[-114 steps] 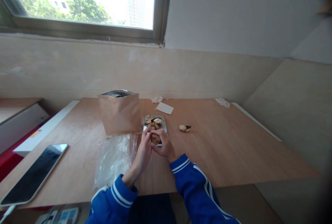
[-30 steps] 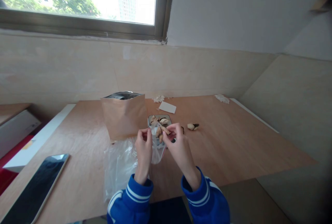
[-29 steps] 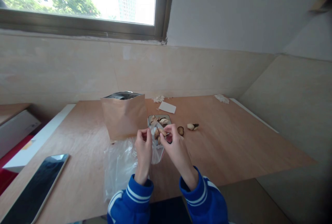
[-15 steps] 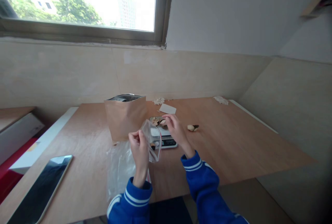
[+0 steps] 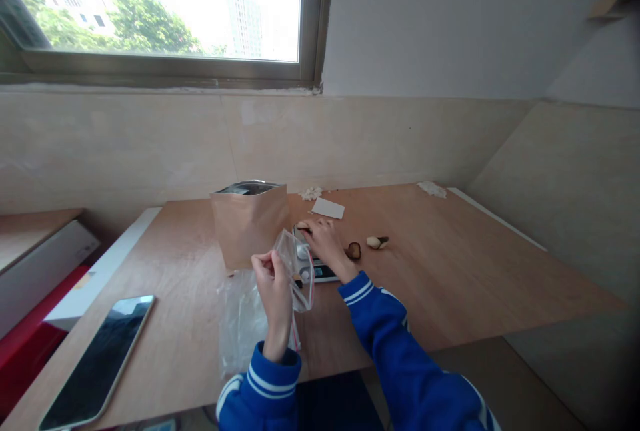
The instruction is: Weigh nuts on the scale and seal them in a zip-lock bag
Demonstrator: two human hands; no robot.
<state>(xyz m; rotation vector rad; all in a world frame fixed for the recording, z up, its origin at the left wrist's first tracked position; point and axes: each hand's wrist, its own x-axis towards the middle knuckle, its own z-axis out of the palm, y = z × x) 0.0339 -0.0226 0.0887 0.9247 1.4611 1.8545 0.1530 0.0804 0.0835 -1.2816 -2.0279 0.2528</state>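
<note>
My left hand is closed in a pinch on the edge of a clear zip bag with a red seal line, its mouth facing right. Something small and dark shows through or behind the bag's lower part. My right hand is over a small digital scale, fingers bent down together at the far left of its pan. Its fingertips are at brown and cream dried pieces, mostly hidden by the hand. On the table right of the scale lie a dark brown curled piece and a cream-and-dark piece.
A brown paper pouch stands with its top open behind my left hand. More clear bags lie flat below it. A phone rests at left. A white card and pale crumbly bits lie at the back.
My right hand has moved left and down from above the scale onto the pieces on its pan. The dark curled piece is now visible beside the scale. My left hand keeps the bag.
</note>
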